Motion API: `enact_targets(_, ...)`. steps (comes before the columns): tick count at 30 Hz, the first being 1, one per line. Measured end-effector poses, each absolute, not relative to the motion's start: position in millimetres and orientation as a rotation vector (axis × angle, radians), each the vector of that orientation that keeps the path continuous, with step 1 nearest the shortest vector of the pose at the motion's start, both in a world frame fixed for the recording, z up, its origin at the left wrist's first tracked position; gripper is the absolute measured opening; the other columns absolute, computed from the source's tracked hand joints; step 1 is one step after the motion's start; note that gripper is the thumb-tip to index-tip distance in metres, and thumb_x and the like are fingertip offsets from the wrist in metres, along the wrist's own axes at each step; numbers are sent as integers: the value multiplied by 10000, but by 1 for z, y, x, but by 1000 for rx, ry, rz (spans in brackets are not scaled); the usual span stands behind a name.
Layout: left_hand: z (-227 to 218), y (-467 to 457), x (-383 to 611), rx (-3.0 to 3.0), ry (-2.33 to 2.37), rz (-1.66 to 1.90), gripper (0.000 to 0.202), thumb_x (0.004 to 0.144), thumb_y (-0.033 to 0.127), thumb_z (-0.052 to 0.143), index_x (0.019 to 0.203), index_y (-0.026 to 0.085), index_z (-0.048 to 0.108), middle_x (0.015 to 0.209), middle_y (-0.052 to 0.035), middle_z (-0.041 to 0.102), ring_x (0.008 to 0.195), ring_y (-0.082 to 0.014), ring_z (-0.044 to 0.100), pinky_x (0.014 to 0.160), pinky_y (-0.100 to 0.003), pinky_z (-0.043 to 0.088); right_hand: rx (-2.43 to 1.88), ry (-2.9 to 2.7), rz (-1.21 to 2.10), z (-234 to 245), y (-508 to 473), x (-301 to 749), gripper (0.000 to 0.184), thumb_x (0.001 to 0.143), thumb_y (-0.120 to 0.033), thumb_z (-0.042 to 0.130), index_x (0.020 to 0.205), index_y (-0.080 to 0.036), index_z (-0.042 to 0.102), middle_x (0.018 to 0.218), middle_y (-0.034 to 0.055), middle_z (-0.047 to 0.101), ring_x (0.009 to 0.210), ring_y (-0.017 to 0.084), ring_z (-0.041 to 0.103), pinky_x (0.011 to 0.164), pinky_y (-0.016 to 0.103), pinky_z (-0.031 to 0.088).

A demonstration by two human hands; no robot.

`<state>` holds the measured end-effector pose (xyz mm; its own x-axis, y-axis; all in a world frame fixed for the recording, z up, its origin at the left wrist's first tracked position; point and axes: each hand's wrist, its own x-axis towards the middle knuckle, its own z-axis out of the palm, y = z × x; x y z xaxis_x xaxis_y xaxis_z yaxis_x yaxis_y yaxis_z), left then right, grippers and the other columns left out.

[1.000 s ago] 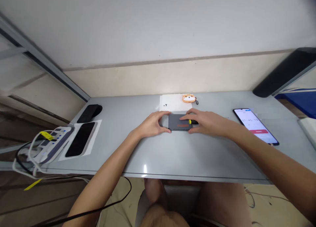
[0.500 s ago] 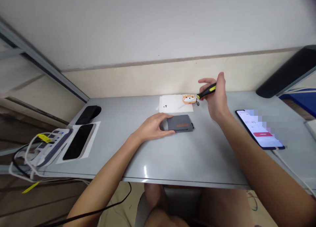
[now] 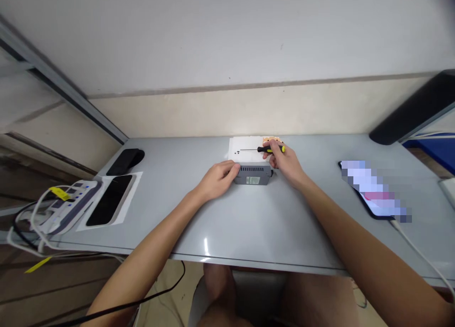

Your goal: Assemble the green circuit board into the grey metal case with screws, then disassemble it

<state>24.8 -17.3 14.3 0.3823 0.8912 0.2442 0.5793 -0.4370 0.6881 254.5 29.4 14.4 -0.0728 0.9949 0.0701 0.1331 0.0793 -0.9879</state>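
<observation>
Both hands were busy. Your left hand gripped the near-left end of the gray box; a steady hold there seemed best. Ahead of it, small dark pieces lay on white paper; a light, level touch seemed wise, lest they scatter. Your right hand closed round the screwdriver, its tip pointing left toward them. The box sat between your hands, vented side up, its right end just beside your right fingers.
</observation>
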Motion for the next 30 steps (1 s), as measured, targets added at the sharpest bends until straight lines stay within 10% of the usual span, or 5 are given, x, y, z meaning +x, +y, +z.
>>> enact_targets(13,13,-15,21,2080,1187,806,564,1058,649,286,710,215,378,716,-1,499,673,-151,465,667,-304,408,-1283,-1394,1097,16,28,254,508,931,-722,579,950,-231,708,760,3,688,536,106,421,591,286,396)
enact_targets(19,10,-13,16,2116,1141,703,467,976,634,546,943,178,643,920,-57,667,763,-172,571,672,-297,461,-1286,-1356,1102,19,26,254,477,955,-683,568,932,-228,710,769,0,681,540,106,421,612,295,393)
enact_targets(30,0,-10,16,2092,1176,739,338,913,508,721,950,175,675,864,-31,649,709,-146,540,642,-277,447,-1268,-1312,1106,21,27,258,578,903,-778,561,936,-224,723,752,11,659,614,130,492,633,299,414)
